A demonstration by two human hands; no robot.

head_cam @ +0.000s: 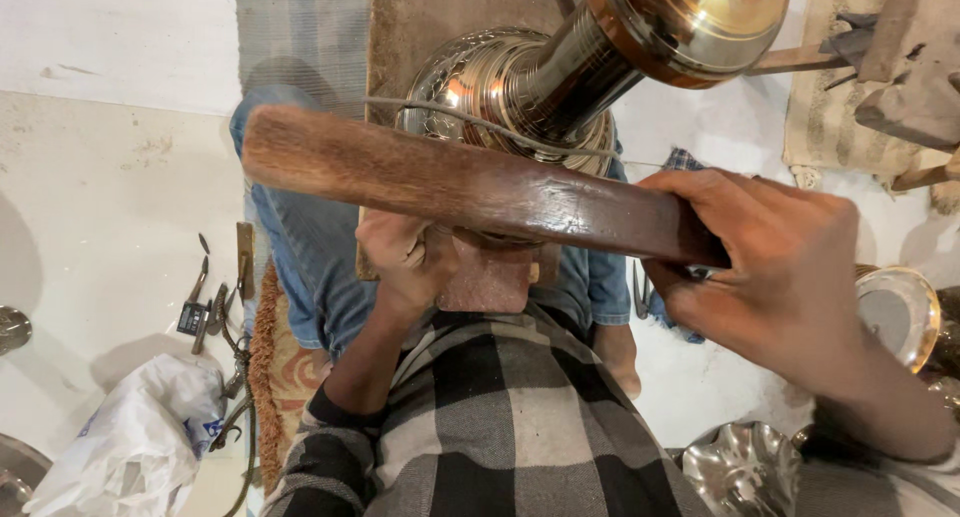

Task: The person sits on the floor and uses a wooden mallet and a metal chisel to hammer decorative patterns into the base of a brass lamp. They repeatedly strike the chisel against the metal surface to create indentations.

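Dark wooden bar [470,182] lies level across the polished brass vessel [520,87].

You wear a flannel shirt [500,417] in large black, grey and white checks, its sleeves ending in dark ribbed cuffs [335,412] at your wrists. Faded blue jeans [310,247] cover your legs. Both hands are bare, without rings or gloves.

A crumpled white plastic bag [135,432] with blue printing lies on the pale floor at lower left, beside the edge of a patterned mat [280,367] and just below a scatter of small metal tools [215,302]. Among those tools sits a small dark tag [190,318] with a light label on its face. No signs or screens appear.
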